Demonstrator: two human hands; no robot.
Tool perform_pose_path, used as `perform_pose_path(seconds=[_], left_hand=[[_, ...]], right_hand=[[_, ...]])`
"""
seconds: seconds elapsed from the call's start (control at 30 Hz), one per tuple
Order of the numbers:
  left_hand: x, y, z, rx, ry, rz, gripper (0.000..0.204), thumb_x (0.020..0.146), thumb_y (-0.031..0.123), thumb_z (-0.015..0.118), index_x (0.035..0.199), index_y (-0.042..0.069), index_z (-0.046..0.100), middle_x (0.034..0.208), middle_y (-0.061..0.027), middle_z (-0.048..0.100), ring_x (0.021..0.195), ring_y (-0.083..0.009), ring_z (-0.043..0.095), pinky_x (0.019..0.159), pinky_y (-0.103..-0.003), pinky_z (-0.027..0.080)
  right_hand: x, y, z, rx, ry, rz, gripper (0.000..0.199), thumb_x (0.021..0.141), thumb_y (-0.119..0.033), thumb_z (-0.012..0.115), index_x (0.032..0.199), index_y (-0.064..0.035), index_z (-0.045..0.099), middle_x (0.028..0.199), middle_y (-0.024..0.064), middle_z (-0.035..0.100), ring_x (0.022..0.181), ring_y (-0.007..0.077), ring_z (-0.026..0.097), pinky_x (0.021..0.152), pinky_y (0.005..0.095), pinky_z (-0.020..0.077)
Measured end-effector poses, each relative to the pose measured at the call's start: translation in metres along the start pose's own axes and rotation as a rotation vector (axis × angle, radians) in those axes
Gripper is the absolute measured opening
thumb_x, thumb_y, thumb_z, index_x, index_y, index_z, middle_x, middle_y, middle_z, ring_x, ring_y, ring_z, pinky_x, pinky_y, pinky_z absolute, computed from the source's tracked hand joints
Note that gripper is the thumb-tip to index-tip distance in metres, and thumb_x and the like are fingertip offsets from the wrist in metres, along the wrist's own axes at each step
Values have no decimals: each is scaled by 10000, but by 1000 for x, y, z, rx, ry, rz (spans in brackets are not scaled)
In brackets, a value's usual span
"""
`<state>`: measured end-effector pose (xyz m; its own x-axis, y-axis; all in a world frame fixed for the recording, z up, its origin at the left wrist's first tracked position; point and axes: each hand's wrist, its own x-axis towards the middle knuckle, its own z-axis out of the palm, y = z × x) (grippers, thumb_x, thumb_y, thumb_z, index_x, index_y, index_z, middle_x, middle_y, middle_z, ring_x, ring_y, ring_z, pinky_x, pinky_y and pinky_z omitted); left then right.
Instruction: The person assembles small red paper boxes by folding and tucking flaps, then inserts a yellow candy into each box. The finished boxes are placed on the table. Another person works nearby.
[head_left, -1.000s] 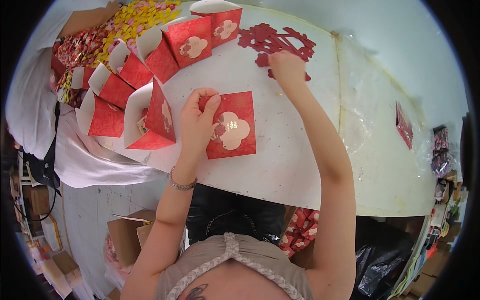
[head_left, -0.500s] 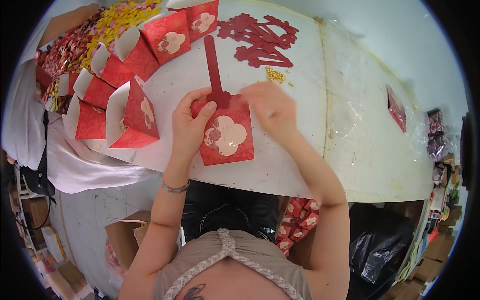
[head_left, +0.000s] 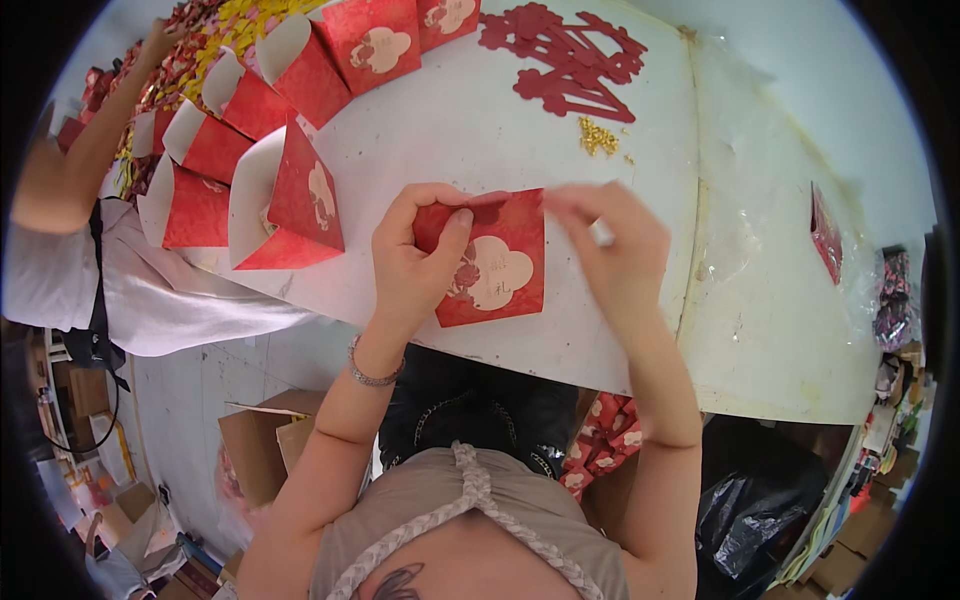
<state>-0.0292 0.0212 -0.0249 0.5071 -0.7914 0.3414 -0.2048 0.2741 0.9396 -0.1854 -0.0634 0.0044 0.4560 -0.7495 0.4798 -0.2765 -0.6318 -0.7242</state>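
My left hand point(head_left: 420, 250) is closed on a red paper gift box point(head_left: 525, 290) with a pale flower-shaped panel on its front. Its thumb presses on the front near the top. Under and beside the thumb, a dark red piece of the handle strip point(head_left: 489, 212) shows against the box; the rest of the strip is hidden. Close to the box's upper right corner is my right hand point(head_left: 625, 245), its fingers bent and smeared by motion. Whether those fingers hold anything is too blurred to make out.
Several open red boxes point(head_left: 300, 215) stand at the left and back of the white table point(head_left: 400, 130). Flat dark red handle strips point(head_left: 570, 60) lie at the back, with small gold fasteners point(head_left: 597, 137) in front. Another person's arm point(head_left: 110, 110) reaches in at far left.
The strip no longer sticks up above the box; only a piece shows at its front. My right hand stays by the upper right corner, still moving. The whole view has shifted somewhat.
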Motion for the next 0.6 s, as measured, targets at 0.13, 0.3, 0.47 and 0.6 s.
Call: perform_pose_path(seconds=[0.13,0.3,0.47,0.6], left_hand=[[-2,-3,0,-51,-34,-19,114,837,-34,565,939,17,560,824,-25,605,631,-55,570,544,-194,466],[-6,-10,-4,-137,-131,13,136,824,-61,549,935,16,560,877,-41,623,704,-70,586,615,-207,483],[-5,-22,-8,-116,-155,171,190,768,-84,562,924,25,565,883,-80,637,763,-111,598,648,-242,490],[-7,-20,-10,-58,-157,358,227,714,-89,581,900,41,564,863,-100,644,742,-159,611,634,-260,494]], right_hand=[[-17,-17,22,-42,-17,-279,180,632,-56,725,796,-124,691,897,25,575,836,223,497,744,328,405],[-20,-9,37,-101,75,-198,205,604,-28,731,784,-118,691,1067,49,524,1026,267,415,886,377,284],[-25,-9,36,-1,16,-71,194,634,-3,717,797,-105,689,1149,80,489,1106,276,372,932,395,286],[-39,-16,38,135,-12,92,197,660,-1,711,827,-103,698,1208,96,462,1132,282,360,952,393,301]])
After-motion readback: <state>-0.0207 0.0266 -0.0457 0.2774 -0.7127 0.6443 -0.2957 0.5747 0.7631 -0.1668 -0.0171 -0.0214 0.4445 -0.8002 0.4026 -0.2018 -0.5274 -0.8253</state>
